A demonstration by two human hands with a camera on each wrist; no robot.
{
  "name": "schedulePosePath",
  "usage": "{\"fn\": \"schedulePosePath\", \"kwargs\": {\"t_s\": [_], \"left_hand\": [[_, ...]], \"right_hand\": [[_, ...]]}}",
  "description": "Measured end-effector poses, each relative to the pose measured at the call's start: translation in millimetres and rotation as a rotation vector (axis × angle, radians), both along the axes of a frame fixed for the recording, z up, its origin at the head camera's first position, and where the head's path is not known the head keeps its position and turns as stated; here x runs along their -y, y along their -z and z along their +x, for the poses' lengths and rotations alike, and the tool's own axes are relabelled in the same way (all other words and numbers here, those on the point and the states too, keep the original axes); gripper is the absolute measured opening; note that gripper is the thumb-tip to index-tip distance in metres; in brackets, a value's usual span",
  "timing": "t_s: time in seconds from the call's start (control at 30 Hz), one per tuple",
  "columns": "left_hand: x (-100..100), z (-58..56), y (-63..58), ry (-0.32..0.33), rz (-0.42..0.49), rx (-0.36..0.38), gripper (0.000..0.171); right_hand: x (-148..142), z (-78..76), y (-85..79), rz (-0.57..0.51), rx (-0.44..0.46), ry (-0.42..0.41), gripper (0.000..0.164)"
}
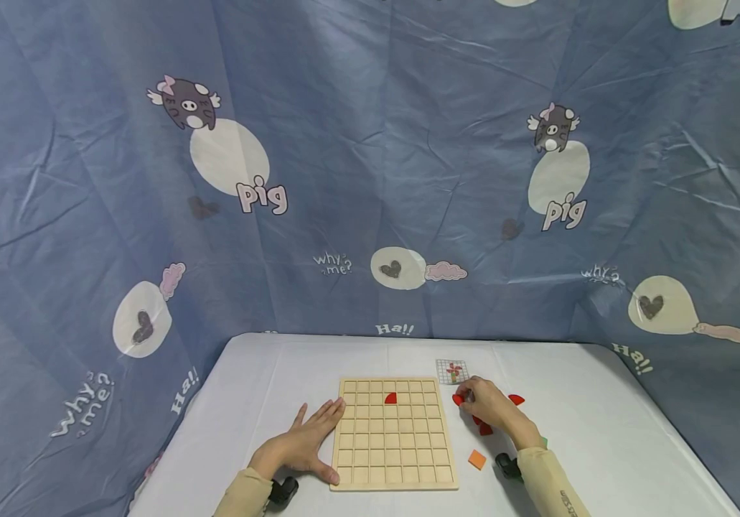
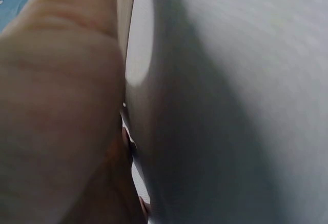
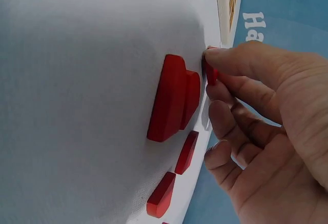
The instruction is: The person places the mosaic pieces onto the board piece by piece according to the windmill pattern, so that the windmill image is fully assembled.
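Observation:
My left hand (image 1: pixel 305 444) lies with spread fingers along the left edge of a wooden grid board (image 1: pixel 376 456), its fingertips and thumb on the frame. One red quarter-round piece (image 1: pixel 391 398) sits in a cell of the board's second row. To the right of the board, my right hand (image 1: pixel 489 403) pinches a small red piece (image 1: pixel 458 399) between thumb and index finger. The right wrist view shows this red piece (image 3: pixel 210 73) at the fingertips, close over the white table, with the other fingers loosely bent. The left wrist view shows mostly palm and shadow.
Several loose red pieces (image 1: pixel 486 429) lie under and around the right hand. An orange square (image 1: pixel 476 459) lies right of the board, and a green piece (image 1: pixel 545 442) is partly hidden by the right forearm. A pattern card (image 1: pixel 447 366) lies behind the board's right corner.

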State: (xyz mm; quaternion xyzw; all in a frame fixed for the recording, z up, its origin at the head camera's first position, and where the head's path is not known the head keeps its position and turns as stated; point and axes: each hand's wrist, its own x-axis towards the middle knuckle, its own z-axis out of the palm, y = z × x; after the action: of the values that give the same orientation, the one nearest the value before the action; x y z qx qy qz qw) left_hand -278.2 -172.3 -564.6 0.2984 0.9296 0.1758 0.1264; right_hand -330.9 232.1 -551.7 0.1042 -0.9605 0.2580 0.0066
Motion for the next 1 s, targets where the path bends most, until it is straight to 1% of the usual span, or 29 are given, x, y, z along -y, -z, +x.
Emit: {"fn": "schedulePosePath", "kwargs": {"t_s": [0.13,0.23,0.57,0.8,1.0], "left_hand": [[0,-0.2,1.0,-0.001,-0.005,-0.003,0.135],[0,-0.1,1.3,-0.003,-0.002,0.001,0.135],[2,1.6,1.0,0.014,0.024,0.005,0.133],[0,-1.0,2.1,-0.019,0.004,0.013,0.136],[1,-0.2,1.4,-0.003,0.017,0.016,0.133]], "right_hand": [[1,0.5,-1.6,0.001,0.005,0.000,0.017],[3,1.0,-2.8,0.003,-0.003,-0.020,0.019],[21,5.7,-8.5,0.006,-0.144,-0.202,0.015],[37,10.9,-16.8,0.006,-0.128,-0.246,0.017],[49,15.4,-19.1,0.011,-0.147,-0.296,0.020]]}}
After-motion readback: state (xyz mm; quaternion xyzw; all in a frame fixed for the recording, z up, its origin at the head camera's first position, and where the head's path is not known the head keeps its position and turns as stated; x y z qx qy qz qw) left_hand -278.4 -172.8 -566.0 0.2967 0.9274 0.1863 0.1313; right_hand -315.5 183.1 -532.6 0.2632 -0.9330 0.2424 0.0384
